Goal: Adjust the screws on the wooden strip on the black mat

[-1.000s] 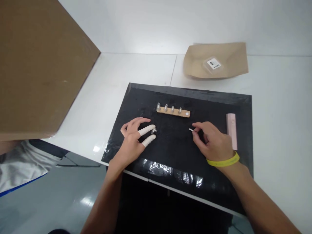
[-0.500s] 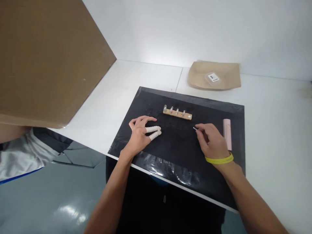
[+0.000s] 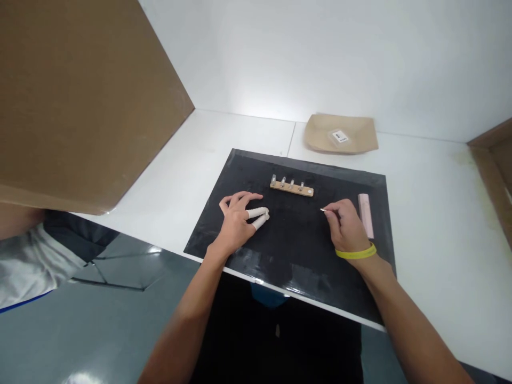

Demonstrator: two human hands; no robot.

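Note:
My left hand [image 3: 237, 224] rests over the black mat [image 3: 296, 245], thumb and index finger in white finger cots and pinched together. A tiny shiny piece shows at their tips, too small to name; the other fingers are spread. To the right, my right hand [image 3: 347, 224], with a yellow wristband, is closed in a pinch. A small thin whitish strip [image 3: 323, 209] sticks out from its fingertips. Beyond both hands lies a narrow wooden strip [image 3: 292, 188] with several small clear upright pieces along it and a white dot at its right end.
A pink bar-shaped block [image 3: 365, 216] lies on the mat right of my right hand. Behind the mat is a brown paper tray [image 3: 360, 136] holding a small clear labelled case [image 3: 339, 137]. A brown panel [image 3: 92, 106] stands on the left, with part of another person [image 3: 36, 256] beyond it.
The view has shifted slightly, bringing a brown edge into sight at the far right. Both hands keep their pinches; the strip in my right hand now looks turned a little.

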